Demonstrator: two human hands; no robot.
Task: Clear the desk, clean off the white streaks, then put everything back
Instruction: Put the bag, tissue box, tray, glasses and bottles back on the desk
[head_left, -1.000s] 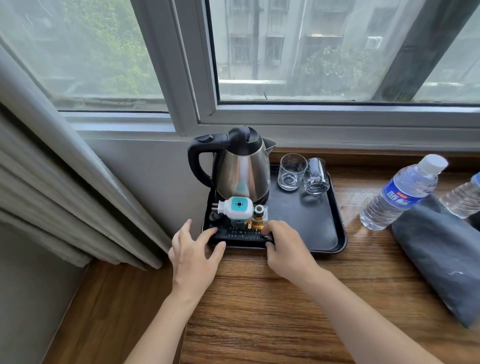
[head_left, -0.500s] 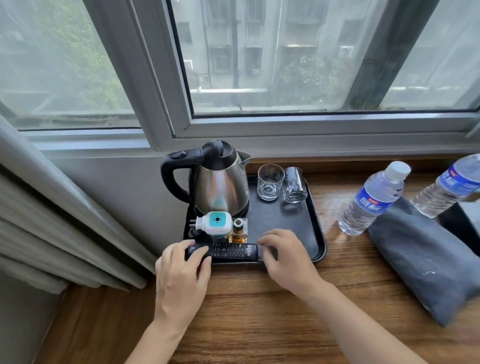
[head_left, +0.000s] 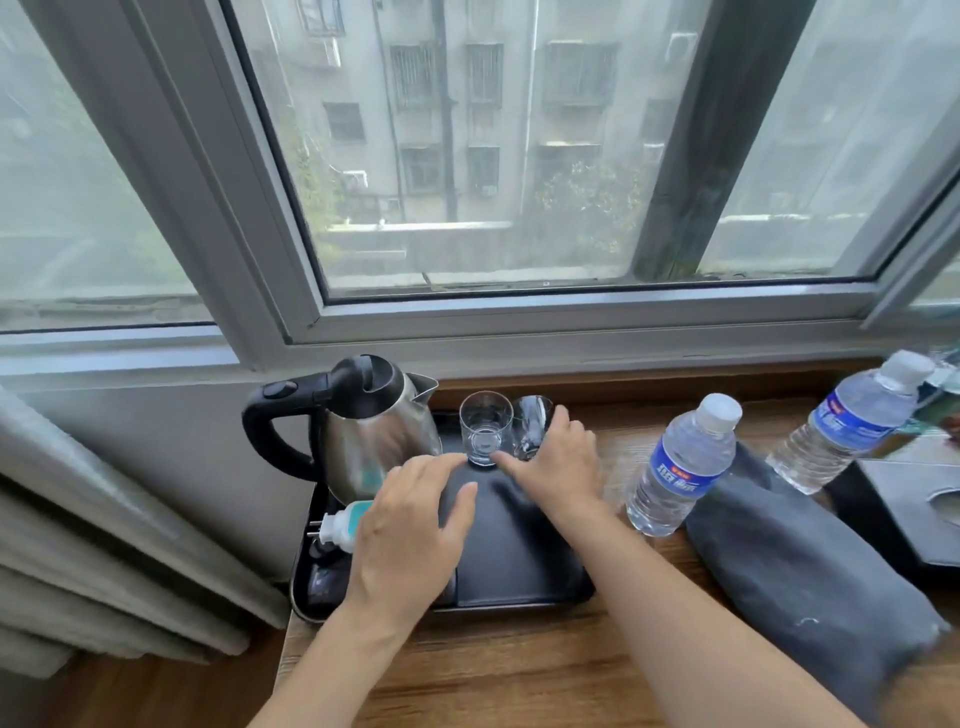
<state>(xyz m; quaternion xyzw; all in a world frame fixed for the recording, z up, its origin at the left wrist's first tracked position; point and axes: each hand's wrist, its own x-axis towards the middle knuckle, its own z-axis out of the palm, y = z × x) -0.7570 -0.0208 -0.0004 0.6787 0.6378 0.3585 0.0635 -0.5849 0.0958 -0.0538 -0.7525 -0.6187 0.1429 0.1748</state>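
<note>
A black tray (head_left: 519, 551) lies on the wooden desk (head_left: 498, 675) below the window. At its back left stands a steel kettle (head_left: 379, 421) with a black handle. Two clear glasses are at the back: one upright (head_left: 485, 426), the other (head_left: 531, 415) just right of it. My right hand (head_left: 558, 462) reaches over the tray, fingers against the right glass and thumb pointing at the upright one. My left hand (head_left: 410, 530) hovers flat over the tray's left part, fingertips near the upright glass. It partly covers a white and teal plug-in device (head_left: 340, 525).
Two water bottles (head_left: 680, 467) (head_left: 852, 421) stand right of the tray. A grey cloth pouch (head_left: 800, 566) lies in front of them, with a black tissue box (head_left: 904, 519) at the far right. A curtain (head_left: 104, 545) hangs at the left, past the desk's edge.
Both hands left the remote at the tray's front edge and moved back toward the glasses. The view tilted up and shifted right.
</note>
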